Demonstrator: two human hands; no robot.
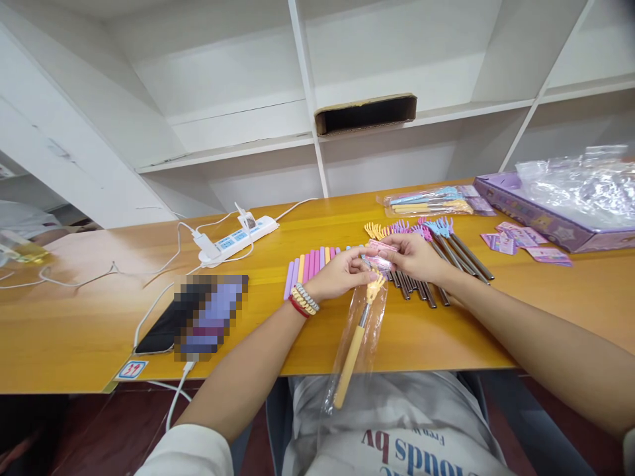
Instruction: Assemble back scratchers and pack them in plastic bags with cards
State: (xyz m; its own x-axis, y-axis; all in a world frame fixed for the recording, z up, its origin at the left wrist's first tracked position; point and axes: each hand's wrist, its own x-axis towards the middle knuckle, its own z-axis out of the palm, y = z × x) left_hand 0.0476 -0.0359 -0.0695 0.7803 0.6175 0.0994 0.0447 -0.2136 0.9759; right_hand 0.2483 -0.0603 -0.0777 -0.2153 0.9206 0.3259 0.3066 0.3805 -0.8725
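Note:
My left hand and my right hand meet over the wooden table, both pinching the top of a clear plastic bag. A pink card sits at the bag's mouth between my fingers. Inside the bag hangs a yellow hand-shaped back scratcher, its handle reaching past the table's front edge. Behind my right hand lie several loose back scratchers with coloured claw heads and metal shafts. Several pastel handle sleeves lie in a row behind my left hand.
A phone on a white cable lies at the front left. A white power strip sits further back. Bagged scratchers, loose pink cards and a purple box with plastic bags on it stand at the right. White shelves rise behind.

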